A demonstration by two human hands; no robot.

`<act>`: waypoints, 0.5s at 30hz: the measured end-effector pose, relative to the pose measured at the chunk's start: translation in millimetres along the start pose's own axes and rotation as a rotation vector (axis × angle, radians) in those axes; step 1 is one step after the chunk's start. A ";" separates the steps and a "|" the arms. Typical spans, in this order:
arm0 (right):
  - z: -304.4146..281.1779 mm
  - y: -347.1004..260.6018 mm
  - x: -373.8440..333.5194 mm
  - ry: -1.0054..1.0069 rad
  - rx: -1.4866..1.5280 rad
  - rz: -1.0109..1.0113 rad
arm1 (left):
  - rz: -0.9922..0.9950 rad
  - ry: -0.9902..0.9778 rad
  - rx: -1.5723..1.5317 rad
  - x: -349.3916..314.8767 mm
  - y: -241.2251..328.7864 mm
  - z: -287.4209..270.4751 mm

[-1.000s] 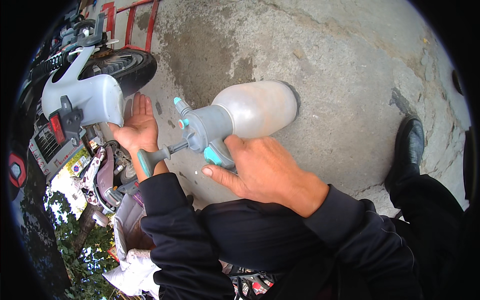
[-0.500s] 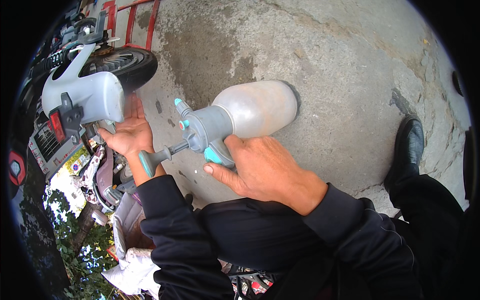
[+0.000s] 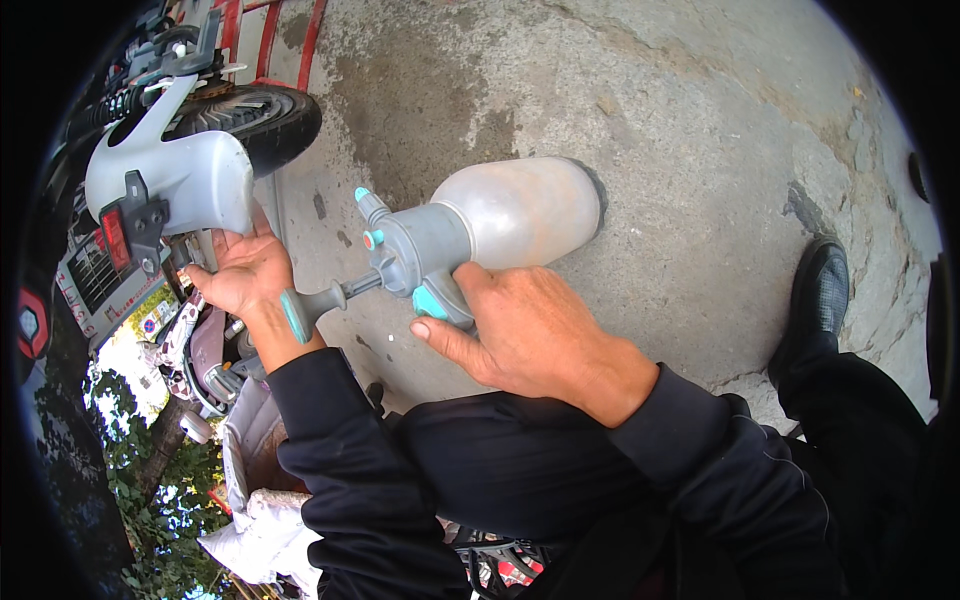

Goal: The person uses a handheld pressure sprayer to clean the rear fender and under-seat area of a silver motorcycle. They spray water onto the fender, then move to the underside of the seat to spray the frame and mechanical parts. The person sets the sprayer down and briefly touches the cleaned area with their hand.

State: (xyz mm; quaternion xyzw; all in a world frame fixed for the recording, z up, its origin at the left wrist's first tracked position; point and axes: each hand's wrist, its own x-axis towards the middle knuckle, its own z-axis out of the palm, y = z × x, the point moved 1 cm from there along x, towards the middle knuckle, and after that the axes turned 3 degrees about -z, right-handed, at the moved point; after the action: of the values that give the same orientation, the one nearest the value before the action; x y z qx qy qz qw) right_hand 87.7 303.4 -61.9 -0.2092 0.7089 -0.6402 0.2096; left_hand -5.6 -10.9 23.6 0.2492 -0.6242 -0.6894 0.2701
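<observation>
My right hand is wrapped round the grey handle of a pump spray bottle. The bottle has a cloudy translucent body, a grey head, turquoise trim and a plunger with a T-shaped grip. Its nozzle points up and left, and my thumb lies beside the turquoise trigger. On the left, my left hand is open, palm up, with nothing in it. Its fingertips are partly hidden behind the white rear mudguard of a two-wheeler. A red reflector on a black bracket is fixed to that mudguard.
The two-wheeler's black rear tyre is beside the mudguard, near a red metal frame. Concrete ground with a dark wet patch spreads ahead. A black shoe is at right; a parked scooter is at left.
My left hand has shifted slightly left and down, and more of its fingers are behind the mudguard. The spray bottle sits marginally further right in view, still in my right hand.
</observation>
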 end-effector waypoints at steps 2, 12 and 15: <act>-0.7 0.3 -0.4 0.003 -0.003 0.000 | 0.002 0.012 0.014 -0.4 -0.7 0.8; 0.5 0.5 -1.0 0.005 0.003 -0.003 | -0.012 0.017 0.006 -8.0 0.0 8.7; 1.4 0.8 -1.2 0.013 0.010 -0.004 | -0.014 0.031 -0.001 -8.1 -1.3 8.1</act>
State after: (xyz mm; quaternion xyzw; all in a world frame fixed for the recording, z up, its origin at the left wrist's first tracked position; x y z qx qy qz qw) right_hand 89.5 303.0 -62.7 -0.2055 0.7067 -0.6454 0.2045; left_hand -5.3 0.6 23.1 0.2641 -0.6178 -0.6877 0.2751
